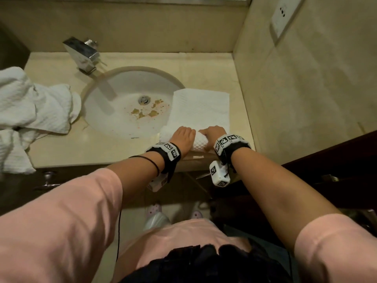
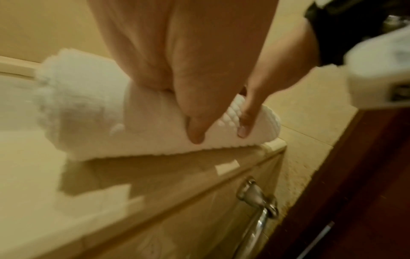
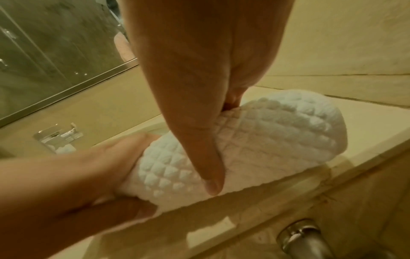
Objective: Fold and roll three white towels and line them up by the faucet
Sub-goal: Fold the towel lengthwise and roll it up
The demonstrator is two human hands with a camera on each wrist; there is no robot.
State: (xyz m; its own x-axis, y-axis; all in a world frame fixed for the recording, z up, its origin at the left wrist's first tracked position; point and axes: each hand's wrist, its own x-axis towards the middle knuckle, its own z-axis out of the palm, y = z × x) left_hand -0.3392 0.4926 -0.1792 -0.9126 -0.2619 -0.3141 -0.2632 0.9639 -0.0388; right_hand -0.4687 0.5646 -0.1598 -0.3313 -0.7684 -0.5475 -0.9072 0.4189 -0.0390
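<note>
The white towel [image 1: 201,111] lay on the counter [image 1: 142,148] right of the sink [image 1: 130,82], its near end wound into a roll [image 1: 199,145] close to the counter's front edge, the flat remainder stretching back toward the wall with its left corner overhanging the basin rim. The left hand [image 1: 182,135] gripped the roll's left part, thumb [image 2: 196,126] pressed on the near face and fingers curled over the top. The right hand [image 1: 214,132] clamped the right part likewise, its thumb [image 3: 208,157] pointing down the waffle weave. Bare counter stayed open behind the towel up to the back wall; to the right the side wall [image 1: 306,88] stood near. Two more loose towels [image 1: 34,111] sat heaped at the counter's left end, one draping over the front edge. The faucet [image 1: 82,53] stood behind the sink at the left rear. Brown specks dotted the basin near the drain [image 1: 144,99]. Below the front edge hung a metal drawer handle [image 2: 257,196].
</note>
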